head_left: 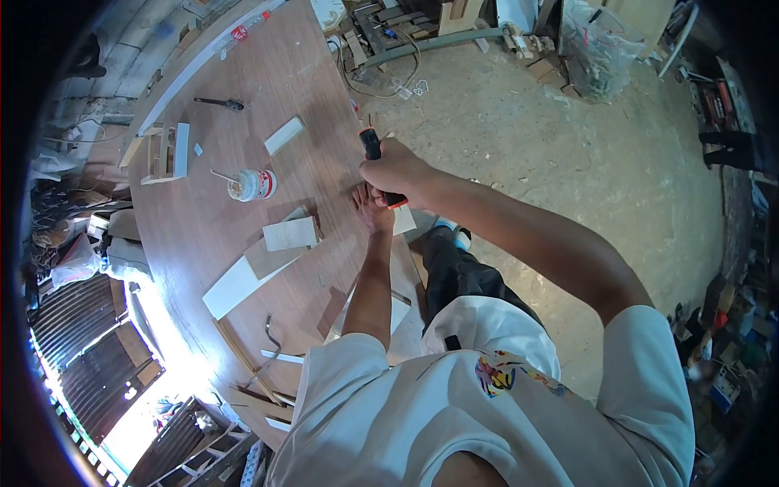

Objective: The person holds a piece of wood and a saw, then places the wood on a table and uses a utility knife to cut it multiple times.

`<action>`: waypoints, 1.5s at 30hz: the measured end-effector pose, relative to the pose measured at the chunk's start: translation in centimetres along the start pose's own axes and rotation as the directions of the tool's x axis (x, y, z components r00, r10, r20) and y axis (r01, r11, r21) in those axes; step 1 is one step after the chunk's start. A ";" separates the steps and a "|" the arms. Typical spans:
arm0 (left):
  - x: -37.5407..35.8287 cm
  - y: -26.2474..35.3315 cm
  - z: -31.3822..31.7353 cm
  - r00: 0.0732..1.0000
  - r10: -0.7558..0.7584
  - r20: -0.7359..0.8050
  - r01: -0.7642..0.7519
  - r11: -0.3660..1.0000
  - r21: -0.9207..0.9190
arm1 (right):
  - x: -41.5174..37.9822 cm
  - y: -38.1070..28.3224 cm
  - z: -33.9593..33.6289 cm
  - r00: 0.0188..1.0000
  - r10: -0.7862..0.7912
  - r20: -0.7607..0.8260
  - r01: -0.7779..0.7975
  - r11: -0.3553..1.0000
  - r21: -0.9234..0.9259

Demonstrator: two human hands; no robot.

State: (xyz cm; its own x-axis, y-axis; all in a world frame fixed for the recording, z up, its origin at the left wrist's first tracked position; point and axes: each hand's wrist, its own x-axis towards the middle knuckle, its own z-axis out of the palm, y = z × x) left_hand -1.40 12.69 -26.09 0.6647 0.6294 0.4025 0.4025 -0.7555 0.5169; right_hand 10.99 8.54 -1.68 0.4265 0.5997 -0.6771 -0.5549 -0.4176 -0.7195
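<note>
My right hand [398, 172] is closed around a black-and-orange nail gun [372, 144], held at the table's edge. Its orange-trimmed lower end comes close to my left hand [373, 209]. The left fingers bend down at the edge, against a small white board [403, 220]. My hand and the tool partly cover that board, so the exact grip is hard to see. Left of my hands lie a white block [290, 234] and a longer white board [235, 288]. Another white piece [284, 135] lies farther up the table.
The brown table [300, 89] carries an open glue jar [253, 185] with a stick in it, a dark slim tool [219, 104], a small wooden frame [168, 154] and a bent metal bar [272, 334]. Wood scraps [381, 36] and a plastic bag [600, 53] lie on the floor beyond.
</note>
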 end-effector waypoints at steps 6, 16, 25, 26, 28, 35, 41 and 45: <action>0.1 -0.6 0.0 0.993 -0.063 0.097 0.058 0.997 0.058 | 1.1 2.2 -0.3 1.000 0.006 -0.007 -0.006 1.000 0.011; 0.3 -0.3 -0.1 0.998 0.027 0.057 -0.031 0.996 0.083 | 2.5 3.5 0.2 0.999 0.040 -0.022 -0.042 0.996 -0.073; 0.6 -0.1 0.0 0.995 -0.034 0.093 0.023 0.993 0.120 | 0.5 2.2 -0.7 0.999 0.021 0.049 -0.022 1.000 0.021; 0.4 -0.2 -0.1 0.995 -0.034 0.093 0.022 0.993 0.120 | 2.4 4.3 -0.6 0.999 0.020 0.049 -0.021 1.000 0.022; 0.4 -0.3 0.0 0.978 -0.088 0.191 0.057 0.985 0.162 | 5.1 6.5 -0.3 0.999 -0.006 -0.042 0.004 0.998 -0.058; 0.2 -0.2 0.1 0.991 -0.070 0.117 0.058 0.993 0.103 | 1.2 1.5 -0.2 0.997 0.052 0.061 -0.054 0.998 0.026; 0.6 -0.2 -0.1 0.997 -0.031 0.073 0.030 0.999 0.014 | -3.5 -0.7 -1.1 0.990 0.014 0.144 -0.042 0.980 0.195; 0.6 0.1 -0.7 0.994 0.010 0.105 -0.025 0.989 0.144 | 2.2 5.8 -0.4 1.000 -0.017 0.000 0.017 1.000 0.022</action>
State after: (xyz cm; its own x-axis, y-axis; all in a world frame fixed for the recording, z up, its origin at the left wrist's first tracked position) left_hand -1.39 13.13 -25.33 0.7313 0.5993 0.3257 0.4721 -0.7894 0.3924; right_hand 9.02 7.12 -7.36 0.4357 0.6071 -0.6645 -0.5629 -0.3923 -0.7275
